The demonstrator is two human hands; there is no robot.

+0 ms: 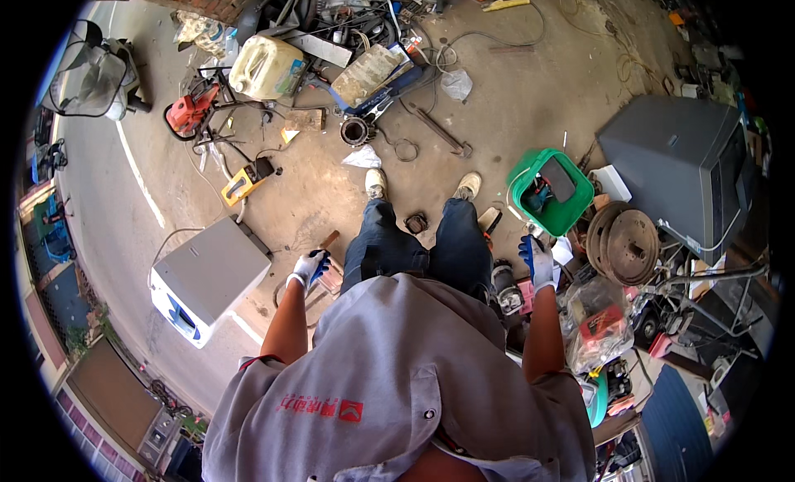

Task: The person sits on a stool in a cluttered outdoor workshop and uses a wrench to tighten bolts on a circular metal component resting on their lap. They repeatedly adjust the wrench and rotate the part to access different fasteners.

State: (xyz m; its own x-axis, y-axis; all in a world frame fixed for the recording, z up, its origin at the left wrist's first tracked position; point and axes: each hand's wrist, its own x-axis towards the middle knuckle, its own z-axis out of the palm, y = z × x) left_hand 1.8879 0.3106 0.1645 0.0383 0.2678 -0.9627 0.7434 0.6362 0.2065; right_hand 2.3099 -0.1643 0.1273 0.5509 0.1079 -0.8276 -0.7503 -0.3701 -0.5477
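My left hand point(309, 268), in a white and blue work glove, is closed around a short brown wooden handle point(330, 239). One end pokes out beyond the fingers; the hand hides the rest. On the other side, my right hand point(538, 262), gloved alike, is at the near rim of a green bucket point(519, 180). Its fingers are curled where the bucket's thin handle point(515, 210) comes down to them. Inside the bucket lie a dark flat piece point(556, 177) and a blue-green power tool point(538, 195).
A grey-white cabinet point(211, 267) stands at left, a dark grey one point(671, 151) at right. Rusty discs point(633, 246) and bagged parts point(598, 320) crowd my right side. Ahead are a jerrycan point(265, 68), an orange chainsaw point(192, 109), a yellow tool point(240, 184) and cables.
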